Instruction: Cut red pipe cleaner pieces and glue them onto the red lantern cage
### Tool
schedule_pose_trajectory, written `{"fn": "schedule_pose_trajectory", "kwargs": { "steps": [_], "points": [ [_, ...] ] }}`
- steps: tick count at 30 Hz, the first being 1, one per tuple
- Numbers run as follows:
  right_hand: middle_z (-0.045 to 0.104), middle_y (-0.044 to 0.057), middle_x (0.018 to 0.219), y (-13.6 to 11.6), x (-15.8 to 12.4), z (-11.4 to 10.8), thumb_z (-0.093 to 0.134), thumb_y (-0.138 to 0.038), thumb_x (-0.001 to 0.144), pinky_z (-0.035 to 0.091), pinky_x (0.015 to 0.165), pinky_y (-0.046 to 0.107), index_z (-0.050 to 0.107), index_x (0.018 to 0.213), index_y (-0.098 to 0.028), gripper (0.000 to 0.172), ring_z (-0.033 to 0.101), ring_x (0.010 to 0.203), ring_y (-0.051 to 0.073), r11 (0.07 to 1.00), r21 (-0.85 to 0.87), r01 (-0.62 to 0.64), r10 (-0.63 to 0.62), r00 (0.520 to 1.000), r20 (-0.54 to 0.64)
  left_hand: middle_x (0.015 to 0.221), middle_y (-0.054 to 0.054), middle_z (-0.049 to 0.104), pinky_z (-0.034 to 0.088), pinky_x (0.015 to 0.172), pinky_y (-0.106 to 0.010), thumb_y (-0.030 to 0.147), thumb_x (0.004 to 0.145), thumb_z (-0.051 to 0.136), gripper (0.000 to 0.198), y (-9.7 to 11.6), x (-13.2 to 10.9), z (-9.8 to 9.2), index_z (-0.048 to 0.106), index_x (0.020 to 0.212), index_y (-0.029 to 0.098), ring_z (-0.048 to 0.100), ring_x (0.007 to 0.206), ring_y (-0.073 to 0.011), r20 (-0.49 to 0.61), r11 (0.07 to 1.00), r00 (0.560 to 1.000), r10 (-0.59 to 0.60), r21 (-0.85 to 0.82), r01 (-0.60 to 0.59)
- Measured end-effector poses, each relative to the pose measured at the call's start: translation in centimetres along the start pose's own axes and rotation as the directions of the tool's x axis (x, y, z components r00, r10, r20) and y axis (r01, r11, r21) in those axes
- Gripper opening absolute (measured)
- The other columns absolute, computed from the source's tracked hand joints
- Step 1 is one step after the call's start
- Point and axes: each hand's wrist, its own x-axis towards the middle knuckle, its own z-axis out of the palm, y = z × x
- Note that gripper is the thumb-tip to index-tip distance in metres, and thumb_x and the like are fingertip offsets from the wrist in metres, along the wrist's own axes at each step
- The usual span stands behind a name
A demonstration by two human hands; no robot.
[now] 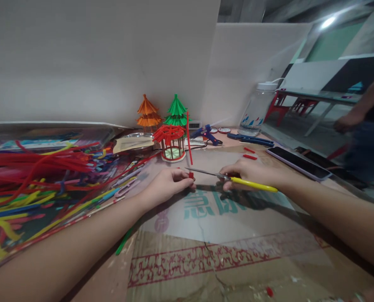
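Observation:
My left hand point(171, 184) is closed, with a short red pipe-cleaner piece point(191, 175) pinched at its fingertips. In my right hand point(241, 174) is a pair of scissors point(252, 183) with yellow handles. Their thin metal blades point left, and the tips reach the red piece; whether they touch it I cannot tell. Just beyond the hands stands a small pavilion model point(173, 144) with a red top, brown posts and a round pale base. A long red strip point(189, 140) stands upright at its right. Two short red pieces point(249, 157) lie beyond my right hand.
Many coloured pipe cleaners point(42, 167) fill the left side. Behind are an orange tiered roof model point(147, 111), a green one point(176, 110), a blue glue gun point(207, 134) and a clear bottle point(255, 111). A phone point(298, 162) lies right. A person point(367, 113) stands at far right.

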Motion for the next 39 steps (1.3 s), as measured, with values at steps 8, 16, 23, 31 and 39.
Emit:
{"fn": "schedule_pose_trajectory", "kwargs": {
  "steps": [8,16,23,31,39],
  "points": [
    [0.073,0.004,0.085,-0.5,-0.2,-0.5,0.065,-0.050,0.086,0.039,0.061,0.029,0.072,0.102,-0.021,0.034,0.062,0.073,0.020,0.999,0.040,-0.007,0.007,1.000,0.000,0.072,-0.003,0.074,0.051,0.072,-0.030,0.035,0.080,0.067,0.019,-0.4,0.3,-0.6,0.072,0.075,0.018,0.067,0.070,-0.0194,-0.298,0.986,0.951,0.083,0.166,-0.033],
    [0.071,0.007,0.120,-1.7,-0.3,0.9,0.059,-0.035,0.091,0.047,0.080,0.030,0.064,0.131,-0.027,0.042,0.066,0.099,0.023,0.984,-0.046,0.170,-0.168,0.985,0.044,0.088,-0.004,0.074,0.053,0.080,-0.032,0.033,0.085,0.065,0.038,-1.6,0.9,-1.2,0.070,0.120,0.018,0.066,0.080,-0.0195,-0.384,0.985,0.915,0.125,0.159,-0.068],
    [0.067,0.011,0.115,-2.3,-0.8,0.1,0.054,-0.045,0.097,0.047,0.090,0.033,0.067,0.131,-0.023,0.042,0.064,0.102,0.022,0.960,-0.041,0.276,-0.274,0.960,0.060,0.086,-0.005,0.070,0.057,0.075,-0.030,0.035,0.091,0.056,0.045,-2.5,1.2,-0.9,0.060,0.130,0.013,0.067,0.078,-0.0173,-0.315,0.994,0.943,0.107,0.007,-0.110],
    [0.075,0.009,0.117,-2.5,3.3,1.3,0.048,-0.024,0.097,0.048,0.083,0.033,0.068,0.126,-0.023,0.035,0.069,0.100,0.024,0.982,-0.175,0.075,-0.122,0.955,-0.271,0.085,-0.002,0.069,0.058,0.075,-0.030,0.031,0.089,0.059,0.049,-1.7,0.8,-0.7,0.054,0.135,0.015,0.070,0.077,-0.0168,-0.334,0.995,0.937,0.103,0.018,-0.103],
    [0.078,0.011,0.096,-2.6,10.1,2.3,0.051,-0.020,0.094,0.040,0.065,0.030,0.073,0.110,-0.020,0.027,0.069,0.081,0.024,0.937,-0.342,0.071,-0.159,0.958,-0.237,0.081,-0.003,0.073,0.056,0.075,-0.030,0.030,0.086,0.064,0.037,-1.6,1.0,-0.9,0.062,0.120,0.015,0.072,0.076,-0.0178,-0.321,0.997,0.945,0.065,-0.025,-0.077]
  ]
}}
